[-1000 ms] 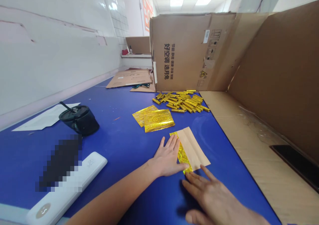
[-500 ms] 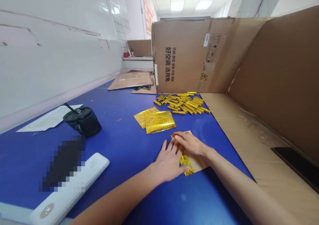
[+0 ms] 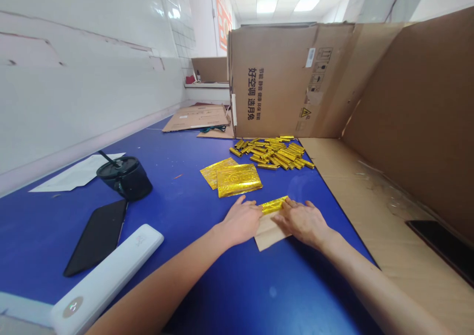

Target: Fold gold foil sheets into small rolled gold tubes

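Note:
A sheet of gold foil paper [image 3: 272,231] lies on the blue table, its plain tan side up and its far edge turned over into a narrow gold band. My left hand [image 3: 240,221] is closed on the left end of that band, fingers bent and partly hidden. At the band's right end, my right hand [image 3: 305,224] grips the paper with its fingertips. Beyond my hands are two flat gold foil sheets [image 3: 239,180], one overlapping the other. Behind them is a heap of small rolled gold paper tubes [image 3: 277,153].
To the left stand a black lidded cup [image 3: 126,177], a dark phone [image 3: 96,236] and a long white device [image 3: 111,275]. White paper [image 3: 70,174] lies by the wall. A large cardboard box [image 3: 277,78] closes off the far side, with cardboard [image 3: 370,201] along the right edge.
The sheet has been turned so the gold band runs along its far side. My hands, earlier overlapping on it, have moved apart to the band's two ends.

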A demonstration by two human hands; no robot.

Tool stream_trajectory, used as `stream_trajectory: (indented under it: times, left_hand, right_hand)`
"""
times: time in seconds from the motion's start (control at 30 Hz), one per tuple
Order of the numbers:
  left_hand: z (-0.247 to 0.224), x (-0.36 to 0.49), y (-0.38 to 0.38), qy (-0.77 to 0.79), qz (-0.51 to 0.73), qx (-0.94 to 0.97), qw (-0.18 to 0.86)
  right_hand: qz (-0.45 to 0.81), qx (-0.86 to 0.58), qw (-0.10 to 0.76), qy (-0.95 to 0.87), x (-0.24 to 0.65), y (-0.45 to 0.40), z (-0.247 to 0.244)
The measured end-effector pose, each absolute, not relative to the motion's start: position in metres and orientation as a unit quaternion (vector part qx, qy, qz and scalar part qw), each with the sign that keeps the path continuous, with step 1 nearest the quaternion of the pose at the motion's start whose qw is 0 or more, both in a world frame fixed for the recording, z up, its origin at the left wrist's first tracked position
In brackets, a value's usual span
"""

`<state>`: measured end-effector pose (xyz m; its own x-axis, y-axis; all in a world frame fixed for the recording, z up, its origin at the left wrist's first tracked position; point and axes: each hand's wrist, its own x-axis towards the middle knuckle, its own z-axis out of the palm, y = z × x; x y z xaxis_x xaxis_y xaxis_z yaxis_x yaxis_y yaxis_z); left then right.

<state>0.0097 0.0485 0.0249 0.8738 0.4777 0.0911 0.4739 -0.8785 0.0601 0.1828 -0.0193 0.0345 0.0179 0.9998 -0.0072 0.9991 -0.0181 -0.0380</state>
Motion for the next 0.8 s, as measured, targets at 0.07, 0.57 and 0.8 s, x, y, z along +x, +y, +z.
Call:
stream_trajectory:
  times: [0.07,0.57,0.8]
  left_hand:
    - [0.024,0.015,0.047,0.262,0.075,0.962,0.004]
    - [0.005,0.024,0.028,0.286,0.102,0.952,-0.022]
    - [0.002,0.024,0.03,0.298,0.101,0.949,0.001]
  right_hand:
    - [-0.003,-0.719,-0.004,-0.695,0.176,-0.03,0.039]
    - [0.035,-0.628,0.046,-0.776,0.176,-0.037,0.016]
    - [0.067,-0.607,0.088,-0.787,0.188,-0.036,0.014]
